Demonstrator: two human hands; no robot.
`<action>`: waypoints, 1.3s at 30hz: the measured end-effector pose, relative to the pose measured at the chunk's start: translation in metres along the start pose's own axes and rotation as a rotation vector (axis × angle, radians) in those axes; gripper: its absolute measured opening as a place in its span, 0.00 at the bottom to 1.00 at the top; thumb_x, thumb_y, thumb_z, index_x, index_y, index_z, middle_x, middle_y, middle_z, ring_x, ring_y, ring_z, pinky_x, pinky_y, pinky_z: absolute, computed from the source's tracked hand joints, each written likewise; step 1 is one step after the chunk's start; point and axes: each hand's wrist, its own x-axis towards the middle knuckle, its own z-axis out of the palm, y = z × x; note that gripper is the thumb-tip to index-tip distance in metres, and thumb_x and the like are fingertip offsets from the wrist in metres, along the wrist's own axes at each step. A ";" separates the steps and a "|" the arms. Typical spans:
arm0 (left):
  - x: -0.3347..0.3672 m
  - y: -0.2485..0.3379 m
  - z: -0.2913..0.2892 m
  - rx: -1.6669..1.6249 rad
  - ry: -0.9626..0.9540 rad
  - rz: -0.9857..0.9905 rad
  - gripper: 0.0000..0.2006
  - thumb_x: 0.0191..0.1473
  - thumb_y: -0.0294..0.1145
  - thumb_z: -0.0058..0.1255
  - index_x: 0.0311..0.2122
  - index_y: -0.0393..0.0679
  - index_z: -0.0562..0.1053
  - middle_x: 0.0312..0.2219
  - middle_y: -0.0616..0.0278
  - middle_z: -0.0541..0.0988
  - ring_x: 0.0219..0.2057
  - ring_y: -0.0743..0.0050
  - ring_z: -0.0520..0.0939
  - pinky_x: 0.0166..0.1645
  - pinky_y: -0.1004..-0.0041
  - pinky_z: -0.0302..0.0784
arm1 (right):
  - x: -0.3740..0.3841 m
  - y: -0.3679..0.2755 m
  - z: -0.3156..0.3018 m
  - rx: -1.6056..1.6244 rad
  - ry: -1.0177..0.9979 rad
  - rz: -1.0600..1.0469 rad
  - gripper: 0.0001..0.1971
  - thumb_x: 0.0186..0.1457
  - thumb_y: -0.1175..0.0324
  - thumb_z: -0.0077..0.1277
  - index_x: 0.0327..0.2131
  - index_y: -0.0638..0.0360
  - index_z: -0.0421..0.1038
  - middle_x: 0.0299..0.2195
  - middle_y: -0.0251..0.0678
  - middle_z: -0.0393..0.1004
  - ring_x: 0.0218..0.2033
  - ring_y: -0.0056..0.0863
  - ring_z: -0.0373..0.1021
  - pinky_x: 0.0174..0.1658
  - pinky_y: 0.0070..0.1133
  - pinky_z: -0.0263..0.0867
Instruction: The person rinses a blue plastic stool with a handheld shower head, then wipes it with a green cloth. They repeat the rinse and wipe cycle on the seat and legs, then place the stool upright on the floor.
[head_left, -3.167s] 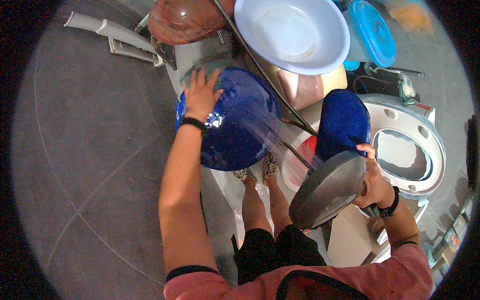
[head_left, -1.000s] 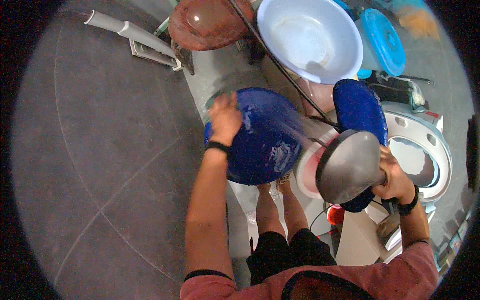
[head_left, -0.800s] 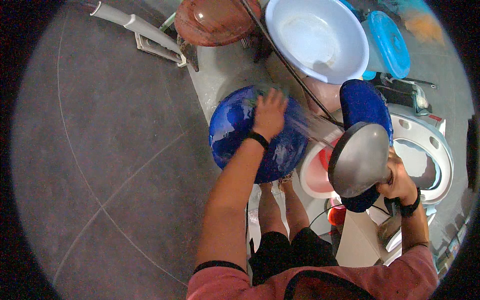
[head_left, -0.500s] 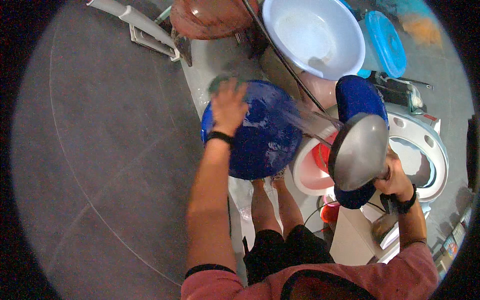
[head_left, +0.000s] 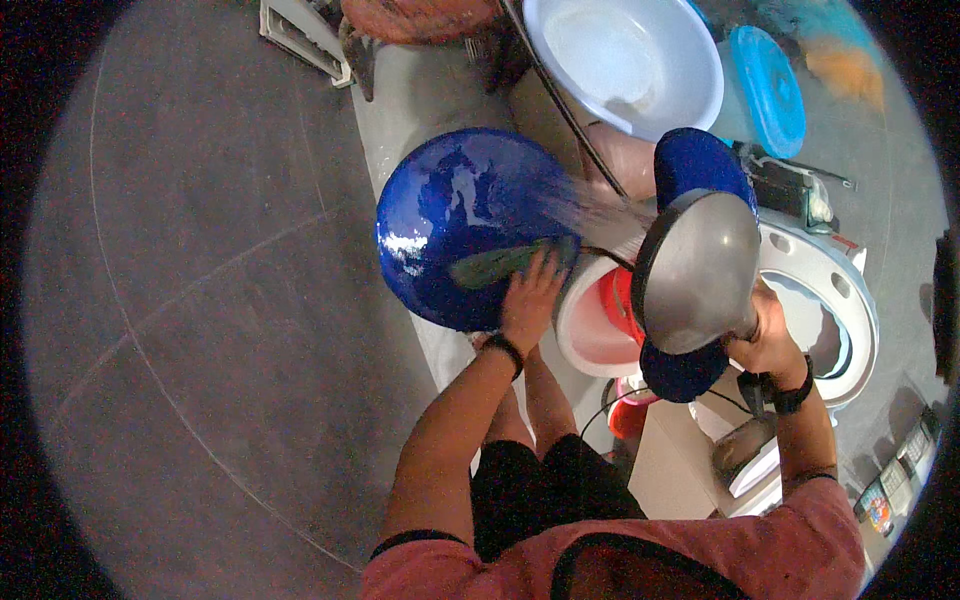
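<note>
Bent over a round, glossy dark blue disc (head_left: 430, 190), my left hand (head_left: 532, 300) lies near its lower right edge. Its fingers press on a blurred greenish pad (head_left: 490, 266) against the wet surface. My right hand (head_left: 765, 335) is closed round the handle of a large round grey shower head (head_left: 700, 275). Water sprays from it leftward onto the disc. Behind the shower head is another dark blue rounded piece (head_left: 705, 165), partly hidden. What supports the disc is out of sight.
A pale blue basin (head_left: 625, 65) and a bright blue lid (head_left: 768, 90) lie at the far right. Below them are a pink tub (head_left: 585, 340) holding something red and a white toilet seat (head_left: 865, 320). A brown rounded object (head_left: 420, 18) stands far off. An open cardboard box (head_left: 675, 455) is nearby.
My left hand and the green pad have swept from the disc's far left to its lower right. In view, the disc has shifted slightly up and left. The shower head keeps spraying.
</note>
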 end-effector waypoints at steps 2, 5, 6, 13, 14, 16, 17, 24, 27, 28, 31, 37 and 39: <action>0.054 -0.003 -0.005 0.022 -0.009 0.172 0.24 0.55 0.34 0.41 0.59 0.51 0.65 0.62 0.60 0.60 0.64 0.53 0.55 0.60 0.49 0.57 | 0.001 -0.003 0.000 -0.028 0.011 0.003 0.25 0.28 0.77 0.48 0.39 0.67 0.70 0.38 0.46 0.72 0.38 0.43 0.67 0.50 0.25 0.61; 0.128 -0.026 -0.032 0.105 0.064 0.057 0.21 0.58 0.38 0.40 0.57 0.56 0.67 0.63 0.62 0.57 0.65 0.53 0.52 0.61 0.46 0.53 | 0.001 -0.004 0.000 -0.049 0.026 0.002 0.23 0.29 0.77 0.47 0.38 0.67 0.70 0.36 0.45 0.72 0.36 0.40 0.68 0.46 0.24 0.63; 0.145 -0.041 -0.046 0.127 0.001 -0.022 0.20 0.59 0.40 0.38 0.57 0.58 0.68 0.65 0.65 0.53 0.66 0.54 0.50 0.63 0.46 0.50 | 0.001 -0.004 0.000 -0.021 0.028 0.015 0.23 0.29 0.78 0.47 0.37 0.66 0.70 0.35 0.45 0.72 0.35 0.39 0.68 0.45 0.24 0.63; 0.046 -0.150 -0.098 0.180 0.259 -0.417 0.30 0.54 0.43 0.49 0.63 0.64 0.58 0.65 0.65 0.54 0.66 0.52 0.50 0.61 0.43 0.53 | -0.004 0.001 -0.001 0.028 -0.035 0.152 0.28 0.30 0.71 0.49 0.43 0.65 0.71 0.48 0.50 0.70 0.53 0.48 0.63 0.60 0.32 0.51; 0.020 -0.151 -0.095 0.127 0.250 -0.514 0.31 0.54 0.43 0.50 0.63 0.65 0.57 0.65 0.64 0.52 0.66 0.51 0.49 0.61 0.42 0.52 | -0.003 0.002 -0.001 0.030 -0.037 0.150 0.28 0.30 0.71 0.49 0.43 0.65 0.71 0.48 0.51 0.70 0.53 0.49 0.62 0.60 0.32 0.51; -0.028 -0.142 -0.085 0.198 0.229 -0.626 0.33 0.55 0.46 0.50 0.65 0.64 0.54 0.66 0.62 0.49 0.65 0.49 0.52 0.58 0.42 0.58 | -0.002 0.002 -0.001 0.027 -0.034 0.146 0.28 0.30 0.71 0.49 0.43 0.66 0.71 0.49 0.52 0.69 0.54 0.50 0.62 0.61 0.33 0.50; -0.047 -0.132 -0.077 0.210 0.208 -0.631 0.34 0.54 0.47 0.51 0.65 0.63 0.54 0.66 0.61 0.50 0.65 0.47 0.53 0.57 0.43 0.60 | -0.001 0.002 -0.002 0.020 -0.041 0.131 0.28 0.30 0.71 0.49 0.43 0.66 0.71 0.49 0.52 0.69 0.54 0.50 0.62 0.61 0.33 0.50; -0.073 -0.006 0.004 0.062 -0.005 -0.317 0.30 0.51 0.42 0.53 0.60 0.57 0.62 0.63 0.60 0.55 0.62 0.47 0.56 0.54 0.52 0.68 | 0.006 0.000 -0.003 -0.083 -0.089 -0.044 0.26 0.28 0.67 0.49 0.39 0.65 0.71 0.42 0.50 0.70 0.46 0.49 0.63 0.56 0.35 0.54; -0.027 0.010 0.019 0.149 0.111 -0.081 0.27 0.52 0.43 0.51 0.58 0.59 0.65 0.64 0.63 0.54 0.64 0.49 0.53 0.56 0.51 0.64 | 0.009 -0.001 -0.001 -0.127 -0.173 -0.106 0.25 0.26 0.66 0.49 0.36 0.64 0.71 0.40 0.48 0.70 0.43 0.48 0.62 0.55 0.34 0.54; -0.010 0.005 0.015 0.158 0.047 0.003 0.26 0.52 0.44 0.50 0.58 0.60 0.66 0.65 0.63 0.53 0.65 0.50 0.51 0.57 0.50 0.62 | 0.008 -0.002 0.000 -0.160 -0.144 -0.108 0.25 0.25 0.66 0.49 0.35 0.64 0.71 0.40 0.48 0.70 0.43 0.47 0.62 0.54 0.34 0.54; 0.033 -0.027 -0.010 0.030 0.073 -0.042 0.27 0.52 0.46 0.50 0.59 0.60 0.65 0.65 0.62 0.52 0.65 0.51 0.52 0.57 0.49 0.61 | 0.010 -0.005 0.002 -0.147 -0.154 -0.119 0.23 0.24 0.67 0.49 0.33 0.63 0.71 0.40 0.47 0.70 0.43 0.47 0.61 0.53 0.35 0.54; -0.035 -0.112 -0.044 0.102 0.415 -0.702 0.35 0.51 0.50 0.53 0.63 0.59 0.58 0.66 0.57 0.50 0.64 0.45 0.53 0.55 0.47 0.63 | 0.012 -0.007 0.003 -0.088 -0.106 -0.105 0.21 0.25 0.71 0.48 0.32 0.63 0.70 0.38 0.46 0.70 0.42 0.46 0.61 0.52 0.34 0.55; -0.064 -0.095 -0.031 0.079 0.326 -0.759 0.35 0.51 0.51 0.53 0.64 0.57 0.57 0.66 0.55 0.49 0.64 0.44 0.53 0.53 0.47 0.66 | 0.013 -0.005 0.002 -0.047 -0.090 -0.120 0.20 0.25 0.71 0.48 0.32 0.64 0.70 0.36 0.45 0.70 0.40 0.45 0.61 0.51 0.33 0.56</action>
